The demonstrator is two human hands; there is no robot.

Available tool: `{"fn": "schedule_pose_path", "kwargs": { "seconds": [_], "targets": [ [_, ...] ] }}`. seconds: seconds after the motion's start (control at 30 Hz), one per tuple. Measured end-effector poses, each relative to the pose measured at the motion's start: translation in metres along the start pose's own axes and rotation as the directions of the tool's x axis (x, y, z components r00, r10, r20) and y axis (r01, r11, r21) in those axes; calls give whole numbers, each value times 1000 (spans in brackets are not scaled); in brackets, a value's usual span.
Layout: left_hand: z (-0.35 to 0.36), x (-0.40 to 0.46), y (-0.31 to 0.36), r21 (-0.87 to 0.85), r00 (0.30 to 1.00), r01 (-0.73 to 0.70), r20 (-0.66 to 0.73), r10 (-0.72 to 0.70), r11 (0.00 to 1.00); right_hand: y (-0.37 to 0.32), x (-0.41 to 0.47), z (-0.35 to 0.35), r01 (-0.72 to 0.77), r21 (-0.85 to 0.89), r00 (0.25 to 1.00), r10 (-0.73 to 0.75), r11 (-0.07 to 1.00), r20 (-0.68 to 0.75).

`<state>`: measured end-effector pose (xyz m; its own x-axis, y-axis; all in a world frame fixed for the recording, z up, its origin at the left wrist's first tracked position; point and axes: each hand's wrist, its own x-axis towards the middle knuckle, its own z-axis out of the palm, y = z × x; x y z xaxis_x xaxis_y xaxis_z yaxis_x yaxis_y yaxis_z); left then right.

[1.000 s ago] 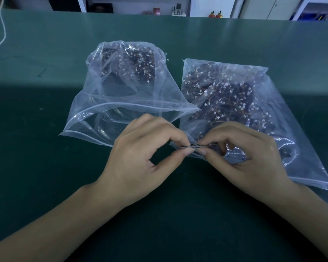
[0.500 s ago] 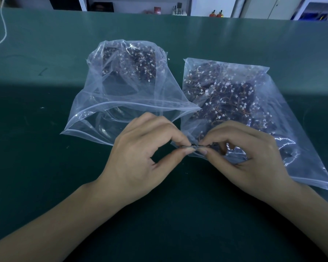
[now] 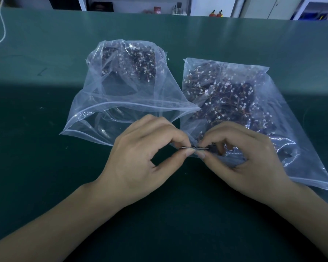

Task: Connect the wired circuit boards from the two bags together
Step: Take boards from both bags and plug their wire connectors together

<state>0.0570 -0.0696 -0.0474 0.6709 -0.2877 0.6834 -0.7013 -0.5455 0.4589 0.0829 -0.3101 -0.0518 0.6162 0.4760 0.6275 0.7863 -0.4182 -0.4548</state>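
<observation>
Both hands meet low centre over the green table (image 3: 45, 186), just in front of the two bags. Left hand (image 3: 140, 161) pinches the left end of a thin flat circuit board piece (image 3: 194, 147) between thumb and curled index; right hand (image 3: 244, 159) pinches the right end the same way, other fingers curled above. The piece is seen edge-on, long axis running left-right, roughly level, ends pointing at each palm. Whether it is one board or two pressed together, cannot tell; too thin and mostly covered by fingertips. A reddish wire rises from it toward the right bag.

Left bag (image 3: 106, 118), clear zip plastic, mouth open toward the person, boards heaped at its far end. Right bag (image 3: 301, 148) lies flat, long axis angled away-left to near-right, full of dark boards with white connectors; the right hand sits over its near left corner. White cable (image 3: 2, 29) at far left of the table.
</observation>
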Motion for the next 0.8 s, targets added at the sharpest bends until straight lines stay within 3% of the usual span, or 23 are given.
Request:
{"fn": "schedule_pose_path", "kwargs": {
  "seconds": [0.2, 0.33, 0.63, 0.8],
  "targets": [
    [-1, -4, -3, -37, 998, 45, 34, -43, 998, 5, -3, 0, -52, -95, 998, 55, 994, 34],
    [3, -3, -6, 50, 995, -29, 99, 24, 998, 6, -2, 0, -32, -79, 999, 32, 996, -9],
    [9, -2, -9, 179, 981, -180, -40, 190, 967, 5, -3, 0, -16, -67, 999, 12, 998, -47],
    [8, -1, -11, 200, 981, -182, -24, 190, 963, 5, -3, -1, -21, -90, 997, 14, 996, -74]
  ]
}}
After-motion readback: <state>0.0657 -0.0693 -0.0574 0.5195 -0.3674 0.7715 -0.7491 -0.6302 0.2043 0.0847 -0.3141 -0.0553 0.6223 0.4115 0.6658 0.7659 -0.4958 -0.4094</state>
